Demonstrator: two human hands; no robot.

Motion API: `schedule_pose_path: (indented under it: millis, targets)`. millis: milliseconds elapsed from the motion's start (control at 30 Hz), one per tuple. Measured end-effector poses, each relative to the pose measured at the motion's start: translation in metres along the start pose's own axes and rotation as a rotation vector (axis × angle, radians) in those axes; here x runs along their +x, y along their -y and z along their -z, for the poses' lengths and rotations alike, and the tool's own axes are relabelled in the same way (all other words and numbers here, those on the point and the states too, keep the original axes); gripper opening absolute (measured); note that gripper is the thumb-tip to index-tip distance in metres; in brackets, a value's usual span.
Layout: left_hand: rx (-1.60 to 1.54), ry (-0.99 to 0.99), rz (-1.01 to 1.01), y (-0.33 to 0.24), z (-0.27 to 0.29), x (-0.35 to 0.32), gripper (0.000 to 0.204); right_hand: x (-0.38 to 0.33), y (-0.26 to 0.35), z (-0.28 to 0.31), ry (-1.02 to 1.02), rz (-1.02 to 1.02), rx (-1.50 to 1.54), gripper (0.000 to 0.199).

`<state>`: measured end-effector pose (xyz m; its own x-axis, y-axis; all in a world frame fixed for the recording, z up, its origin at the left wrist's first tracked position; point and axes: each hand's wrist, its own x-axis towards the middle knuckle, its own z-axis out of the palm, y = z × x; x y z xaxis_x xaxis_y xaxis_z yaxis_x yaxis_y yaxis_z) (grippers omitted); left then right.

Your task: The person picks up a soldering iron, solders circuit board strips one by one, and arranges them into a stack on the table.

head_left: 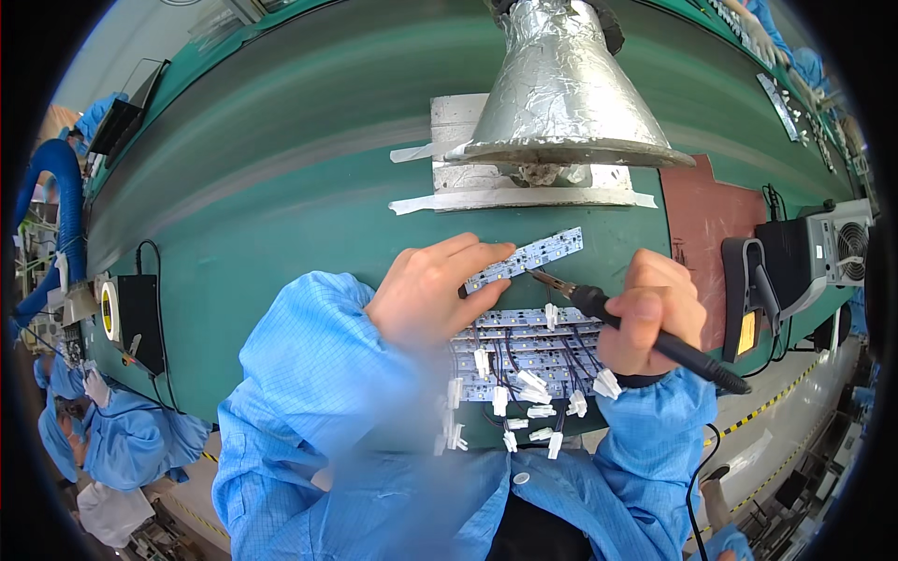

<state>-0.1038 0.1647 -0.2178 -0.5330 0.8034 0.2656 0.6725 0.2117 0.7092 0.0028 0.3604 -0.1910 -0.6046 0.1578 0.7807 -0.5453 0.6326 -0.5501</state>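
Observation:
Between thumb and forefinger, my left hand (pixel 438 280) grips the left end of a narrow white circuit board strip (pixel 547 251) dotted with small parts. The strip slants up to the right above the green mat. My right hand (pixel 655 313) is closed round the black handle of a soldering iron (pixel 687 360), whose tip points left at the strip's lower edge. Whether the tip touches cannot be made out. Below both hands lie several similar circuit boards (pixel 528 360) in a row, with dark wires and white connectors (pixel 533 383) hanging toward me.
A foil-covered fume hood (pixel 571 84) stands ahead over a taped plate (pixel 458 178). To the right are a reddish-brown mat (pixel 716 220), an iron stand (pixel 744 290) and a grey box with a fan (pixel 842 243). A black device (pixel 136 323) sits left. Other people work on both sides.

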Motion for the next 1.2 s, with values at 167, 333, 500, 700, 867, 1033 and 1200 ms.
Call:
schedule_pose_path:
  millis: [167,333,500,700,867,1033,1200]
  targets:
    - [-0.016,-0.007,0.011,0.004,-0.002,0.000,0.032,-0.003,-0.014,0.033,-0.253,-0.215,0.006,0.039]
    - [-0.033,0.007,0.056,-0.002,0.000,0.002,0.033,0.000,-0.024,0.034,-0.263,-0.217,-0.083,0.038]
    - [-0.029,-0.009,0.035,-0.002,0.000,0.003,0.033,0.000,-0.023,0.031,-0.206,-0.215,-0.058,0.038]
    - [-0.030,-0.005,0.057,-0.003,-0.002,0.001,0.034,-0.001,-0.025,0.028,-0.198,-0.205,-0.048,0.038]
    - [-0.030,-0.014,0.059,-0.006,-0.001,0.003,0.034,0.001,-0.027,0.031,-0.197,-0.170,-0.066,0.039]
    - [-0.030,-0.011,0.062,-0.004,-0.002,0.006,0.034,0.005,-0.032,0.031,-0.188,-0.166,-0.069,0.037]
    - [-0.020,-0.014,0.054,-0.004,-0.002,0.004,0.034,0.004,-0.031,0.029,-0.193,-0.150,-0.082,0.036]
